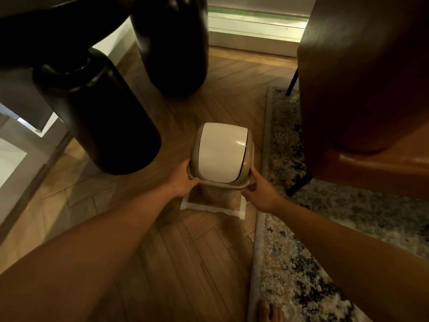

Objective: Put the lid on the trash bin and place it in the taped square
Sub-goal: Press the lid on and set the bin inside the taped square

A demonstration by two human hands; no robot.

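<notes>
A small beige trash bin (217,192) stands on the wooden floor with its lid (221,153) on top; the lid has a beige frame and a white swing flap. The bin's base sits inside a square of white tape (209,208), whose near edge and both near corners show. My left hand (185,180) grips the lid's left near rim. On the other side, my right hand (260,192) holds the right near rim, fingers curled under it. The far side of the tape is hidden behind the bin.
Two thick black table legs (99,117) (173,45) stand left and behind the bin. A brown leather chair (362,84) rises at the right on a speckled rug (290,252). A bare foot (270,311) shows at the bottom edge.
</notes>
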